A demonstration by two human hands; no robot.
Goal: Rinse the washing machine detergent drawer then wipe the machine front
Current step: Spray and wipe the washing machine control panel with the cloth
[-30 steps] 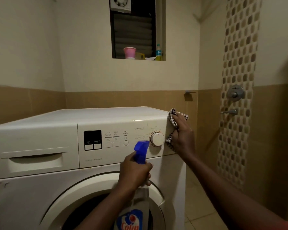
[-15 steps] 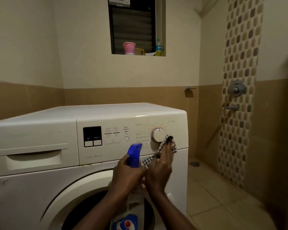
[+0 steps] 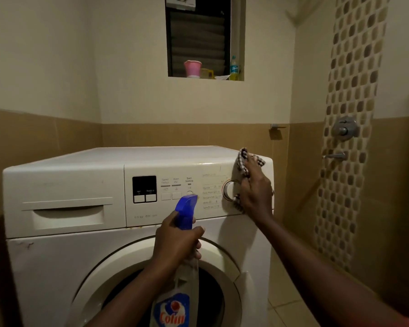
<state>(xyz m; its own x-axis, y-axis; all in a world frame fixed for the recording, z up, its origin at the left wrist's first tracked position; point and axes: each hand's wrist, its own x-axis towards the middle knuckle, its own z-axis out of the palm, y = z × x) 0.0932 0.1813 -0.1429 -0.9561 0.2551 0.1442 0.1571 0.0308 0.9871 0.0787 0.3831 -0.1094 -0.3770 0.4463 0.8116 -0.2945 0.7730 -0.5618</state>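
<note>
A white front-loading washing machine (image 3: 57, 267) fills the lower half of the head view. Its detergent drawer (image 3: 66, 213) sits closed at the upper left of the front. My right hand (image 3: 255, 192) presses a checked cloth (image 3: 243, 161) flat against the top right corner of the control panel, partly covering the round dial (image 3: 228, 191). My left hand (image 3: 177, 241) grips the neck of a spray bottle (image 3: 177, 303) with a blue trigger head (image 3: 185, 208), held upright in front of the door (image 3: 224, 256).
A window ledge (image 3: 206, 77) above holds a pink cup (image 3: 192, 68) and a small bottle (image 3: 233, 68). To the right is a shower corner with a mosaic tile strip (image 3: 350, 138), a mixer valve (image 3: 345, 128) and a spout (image 3: 335, 156). Tiled floor (image 3: 291, 303) lies right of the machine.
My right hand moved the cloth from the panel's right corner down below the dial beside the bottle, then back up to that corner. The left hand with the spray bottle stayed roughly in place.
</note>
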